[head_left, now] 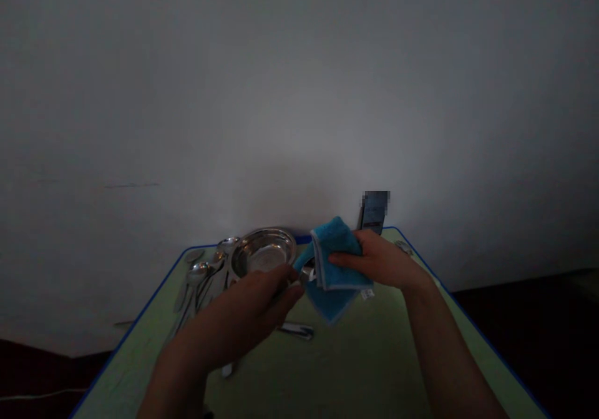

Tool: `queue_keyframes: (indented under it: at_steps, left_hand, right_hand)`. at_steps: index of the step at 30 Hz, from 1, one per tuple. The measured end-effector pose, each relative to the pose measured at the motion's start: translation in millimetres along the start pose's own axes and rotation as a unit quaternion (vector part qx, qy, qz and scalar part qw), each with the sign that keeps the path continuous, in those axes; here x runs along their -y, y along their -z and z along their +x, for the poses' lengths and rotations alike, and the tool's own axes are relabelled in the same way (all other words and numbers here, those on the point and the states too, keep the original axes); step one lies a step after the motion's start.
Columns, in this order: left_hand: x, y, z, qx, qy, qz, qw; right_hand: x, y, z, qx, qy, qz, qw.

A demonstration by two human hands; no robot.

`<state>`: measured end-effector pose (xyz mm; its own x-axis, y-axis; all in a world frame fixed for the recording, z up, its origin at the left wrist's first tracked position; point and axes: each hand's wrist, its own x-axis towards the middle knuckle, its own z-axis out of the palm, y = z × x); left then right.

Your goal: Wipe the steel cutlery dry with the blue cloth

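My left hand [262, 297] is closed around a shiny metal piece of cutlery [306, 274]; its kind is hidden by the fingers and the cloth. A folded blue cloth [337, 250] with a pale border is pinched in my right hand [381, 260], thumb on top. The cloth lies around the far end of the cutlery, and one corner hangs down toward the table. Just beyond my left hand stands a round steel bowl [266, 258]. Below the hands, a metal handle [298, 330] lies on the table, partly covered by my left hand.
Several spoons [199, 271] and other cutlery lie in a group left of the bowl. A phone [374, 211] leans against the wall behind the table. More small metal pieces [403, 247] lie at the far right corner. The green table [365, 356] has a blue edge.
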<state>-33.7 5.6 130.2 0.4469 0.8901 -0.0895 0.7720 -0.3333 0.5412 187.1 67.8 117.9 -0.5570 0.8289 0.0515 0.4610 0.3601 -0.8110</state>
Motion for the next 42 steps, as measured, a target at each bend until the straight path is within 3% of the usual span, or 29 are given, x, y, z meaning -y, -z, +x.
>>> queue_keyframes:
  at_steps: [3,5,8,14,23,31,35,38,42]
  left_hand:
    - [6.2,-2.2,2.7,0.034,0.022,-0.063,0.997]
    - [14.4,-1.7,4.3,0.023,0.027,-0.077,0.996]
    - [26.2,0.4,8.3,-0.025,0.016,-0.057,0.998]
    - [34.6,3.6,17.0,-0.145,-0.014,-0.057,0.988]
    - [32.0,2.1,18.8,-0.185,0.043,-0.315,0.93]
    - [27.5,4.4,22.2,-0.156,-0.003,-0.175,0.972]
    - [27.8,1.4,22.1,-0.127,-0.009,-0.217,0.968]
    - [29.0,-1.2,22.5,-0.147,0.007,-0.272,0.951]
    - [27.4,-1.7,24.4,-0.176,0.007,-0.22,0.959]
  right_hand:
    - [-2.9,1.2,0.4,-0.016,-0.005,-0.024,1.0]
    - [-6.6,2.8,0.2,-0.028,-0.009,-0.026,0.999]
    - [-13.9,4.6,-0.5,-0.027,-0.021,-0.004,0.999]
    - [-24.9,6.1,-2.6,0.036,-0.004,0.028,0.999]
    - [-27.6,7.3,-2.0,0.044,-0.01,0.059,0.997]
    - [-27.9,5.1,0.0,0.067,0.013,0.105,0.992]
    - [-24.9,6.1,-1.3,0.08,0.001,0.081,0.994]
    - [-24.5,6.7,-1.7,0.073,0.003,0.07,0.995]
    - [-19.4,2.1,0.5,0.083,-0.009,0.067,0.994]
